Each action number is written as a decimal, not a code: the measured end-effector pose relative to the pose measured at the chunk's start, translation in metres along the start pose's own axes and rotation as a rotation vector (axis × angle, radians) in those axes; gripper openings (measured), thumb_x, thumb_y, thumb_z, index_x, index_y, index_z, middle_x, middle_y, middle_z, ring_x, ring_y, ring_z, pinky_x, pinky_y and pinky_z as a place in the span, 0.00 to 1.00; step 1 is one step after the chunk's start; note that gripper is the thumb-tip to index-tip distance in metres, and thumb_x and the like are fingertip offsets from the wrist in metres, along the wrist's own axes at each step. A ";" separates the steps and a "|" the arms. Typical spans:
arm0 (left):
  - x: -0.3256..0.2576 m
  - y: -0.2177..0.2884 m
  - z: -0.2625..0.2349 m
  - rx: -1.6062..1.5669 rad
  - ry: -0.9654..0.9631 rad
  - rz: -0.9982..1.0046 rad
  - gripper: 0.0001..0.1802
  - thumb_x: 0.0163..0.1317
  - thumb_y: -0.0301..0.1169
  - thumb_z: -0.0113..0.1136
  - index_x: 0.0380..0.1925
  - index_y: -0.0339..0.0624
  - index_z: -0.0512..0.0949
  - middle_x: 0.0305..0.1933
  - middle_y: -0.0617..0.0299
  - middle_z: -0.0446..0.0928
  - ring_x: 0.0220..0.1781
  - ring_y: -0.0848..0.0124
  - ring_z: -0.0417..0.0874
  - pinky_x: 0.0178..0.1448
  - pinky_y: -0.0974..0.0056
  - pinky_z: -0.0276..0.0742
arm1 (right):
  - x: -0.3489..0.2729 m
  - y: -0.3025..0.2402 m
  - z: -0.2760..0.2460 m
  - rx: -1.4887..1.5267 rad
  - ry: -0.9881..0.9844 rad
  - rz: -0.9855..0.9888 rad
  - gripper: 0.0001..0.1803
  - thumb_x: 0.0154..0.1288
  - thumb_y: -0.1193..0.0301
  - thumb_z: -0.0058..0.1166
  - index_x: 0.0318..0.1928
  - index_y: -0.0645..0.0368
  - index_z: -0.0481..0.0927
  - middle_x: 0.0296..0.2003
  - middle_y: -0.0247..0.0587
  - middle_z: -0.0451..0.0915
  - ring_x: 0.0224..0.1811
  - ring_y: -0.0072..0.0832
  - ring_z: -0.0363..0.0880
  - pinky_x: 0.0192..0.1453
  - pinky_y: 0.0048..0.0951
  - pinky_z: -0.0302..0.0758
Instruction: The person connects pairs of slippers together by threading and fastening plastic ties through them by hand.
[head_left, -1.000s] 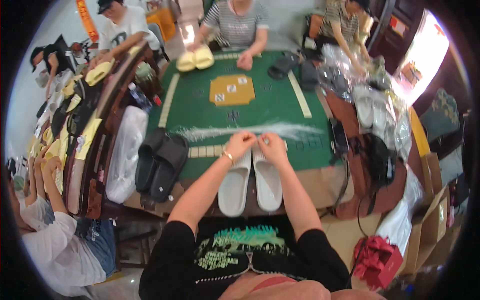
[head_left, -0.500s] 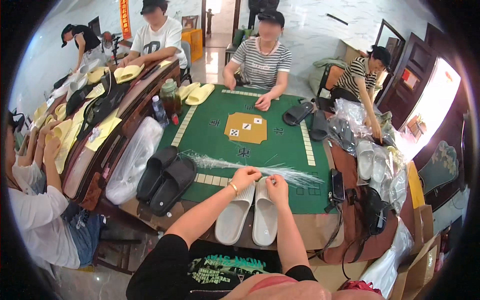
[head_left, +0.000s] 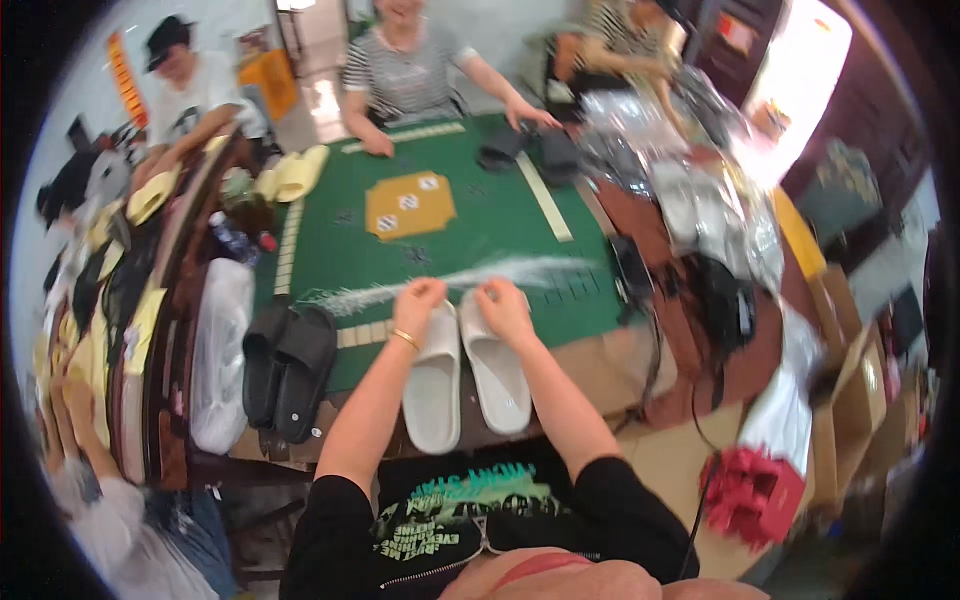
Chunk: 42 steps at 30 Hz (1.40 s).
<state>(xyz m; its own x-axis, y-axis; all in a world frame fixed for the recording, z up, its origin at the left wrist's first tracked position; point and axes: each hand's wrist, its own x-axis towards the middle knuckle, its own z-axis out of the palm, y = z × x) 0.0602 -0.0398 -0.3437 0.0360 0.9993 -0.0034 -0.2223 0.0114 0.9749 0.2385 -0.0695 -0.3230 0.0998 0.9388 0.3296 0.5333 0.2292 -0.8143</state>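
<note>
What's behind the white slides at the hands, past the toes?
Thin whitish strands lie across the green mat. The left hand and right hand hide whatever lies directly beneath them.

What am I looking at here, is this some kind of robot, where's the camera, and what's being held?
There's no robot: a person is working with a bare left hand and right hand. The wide camera sits on that person's head, looking down, so the room's edges curve. Picture left is the person's left.

Both hands are at the toe ends of two pale slippers. The fingertips are drawn together, but blur hides whether they grip anything thin. Just beyond lie fine white strands, spread across the green table top. To the left are dark slippers and a clear plastic bag; yellow slippers lie at the far left corner. Other people are around the table.
</note>
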 end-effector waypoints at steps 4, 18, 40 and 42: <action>-0.005 0.021 0.018 0.331 -0.188 -0.049 0.05 0.56 0.28 0.61 0.30 0.38 0.79 0.29 0.69 0.77 0.31 0.81 0.73 0.36 0.74 0.68 | 0.003 -0.002 -0.001 -0.069 -0.085 -0.127 0.07 0.53 0.66 0.53 0.27 0.56 0.79 0.30 0.49 0.76 0.37 0.46 0.75 0.40 0.43 0.72; -0.013 0.012 0.015 0.087 -0.137 -0.099 0.05 0.56 0.27 0.61 0.33 0.39 0.78 0.31 0.65 0.78 0.31 0.78 0.76 0.38 0.74 0.71 | -0.008 -0.002 -0.004 0.026 -0.055 0.001 0.08 0.52 0.68 0.53 0.28 0.59 0.78 0.31 0.45 0.77 0.33 0.41 0.76 0.37 0.37 0.73; -0.021 0.016 0.015 0.077 -0.094 -0.062 0.07 0.56 0.28 0.61 0.32 0.38 0.81 0.33 0.65 0.80 0.35 0.78 0.77 0.43 0.71 0.73 | -0.004 -0.010 -0.010 0.127 -0.218 0.047 0.09 0.55 0.68 0.53 0.31 0.61 0.78 0.26 0.44 0.79 0.26 0.32 0.78 0.32 0.30 0.72; -0.020 0.016 0.017 0.256 -0.172 0.003 0.08 0.55 0.29 0.61 0.33 0.36 0.82 0.33 0.64 0.81 0.36 0.78 0.78 0.43 0.70 0.74 | -0.007 -0.020 -0.013 0.134 -0.195 0.038 0.08 0.55 0.69 0.53 0.31 0.62 0.78 0.26 0.42 0.79 0.26 0.28 0.77 0.32 0.29 0.72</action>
<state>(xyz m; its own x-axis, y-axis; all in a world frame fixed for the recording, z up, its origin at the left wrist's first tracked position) 0.0728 -0.0601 -0.3243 0.2048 0.9787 0.0158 0.0292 -0.0222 0.9993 0.2382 -0.0841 -0.3027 -0.0532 0.9762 0.2101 0.4151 0.2130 -0.8845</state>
